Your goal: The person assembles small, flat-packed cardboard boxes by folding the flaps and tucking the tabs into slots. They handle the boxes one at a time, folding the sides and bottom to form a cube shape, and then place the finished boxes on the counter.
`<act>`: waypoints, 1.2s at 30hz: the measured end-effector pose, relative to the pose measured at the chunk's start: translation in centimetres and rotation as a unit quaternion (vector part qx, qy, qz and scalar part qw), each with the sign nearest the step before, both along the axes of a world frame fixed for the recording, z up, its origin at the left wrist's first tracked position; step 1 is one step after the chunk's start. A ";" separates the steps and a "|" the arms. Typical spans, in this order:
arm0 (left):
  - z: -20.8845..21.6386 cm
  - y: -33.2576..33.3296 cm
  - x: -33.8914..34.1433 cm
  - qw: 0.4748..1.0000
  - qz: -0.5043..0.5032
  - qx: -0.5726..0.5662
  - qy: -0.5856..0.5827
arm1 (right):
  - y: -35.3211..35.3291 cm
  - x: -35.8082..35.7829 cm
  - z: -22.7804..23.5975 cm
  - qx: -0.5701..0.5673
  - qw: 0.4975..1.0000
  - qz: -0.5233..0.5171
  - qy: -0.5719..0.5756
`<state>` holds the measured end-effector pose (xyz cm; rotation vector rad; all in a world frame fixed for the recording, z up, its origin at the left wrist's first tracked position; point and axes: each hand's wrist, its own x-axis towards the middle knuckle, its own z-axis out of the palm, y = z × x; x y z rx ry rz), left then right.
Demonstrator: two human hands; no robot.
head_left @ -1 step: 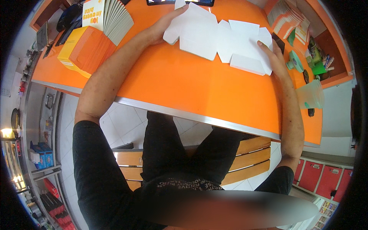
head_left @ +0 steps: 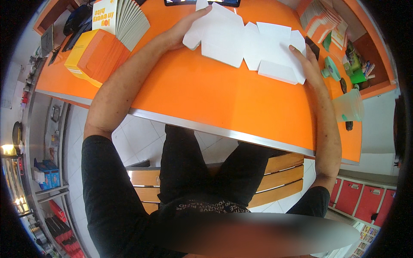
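Observation:
A white unfolded paperboard box blank [head_left: 223,36] lies over the far part of the orange table, its plain side up and its flaps sticking out at angles. It narrows to a crease in the middle. My left hand [head_left: 181,33] grips its left end, the thumb stretched along the upper edge and the other fingers hidden beneath. At the opposite end my right hand [head_left: 310,66] holds the blank with its thumb on top, while the remaining fingers are mostly out of sight behind the edge.
On the left are a stack of flat orange-and-yellow cartons [head_left: 99,56] and a fanned stack of pale cartons [head_left: 133,26]. Beyond my right forearm are a green tape roll [head_left: 330,69] and a translucent green cup [head_left: 349,106]. The table's metal edge [head_left: 215,131] runs before my lap.

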<state>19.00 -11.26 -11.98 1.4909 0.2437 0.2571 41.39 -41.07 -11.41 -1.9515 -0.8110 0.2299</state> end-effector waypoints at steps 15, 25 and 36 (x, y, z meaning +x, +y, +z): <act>-1.4 4.0 0.5 0.941 0.054 0.335 -0.014 | -1.1 0.1 2.0 -0.225 0.960 0.066 -0.156; -0.3 2.6 0.0 0.899 -0.018 0.433 -0.056 | -1.2 0.3 1.4 -0.094 0.943 0.064 -0.314; -0.7 2.9 0.1 0.901 -0.059 0.428 -0.037 | -0.7 -2.8 2.0 -0.131 0.960 0.168 -0.182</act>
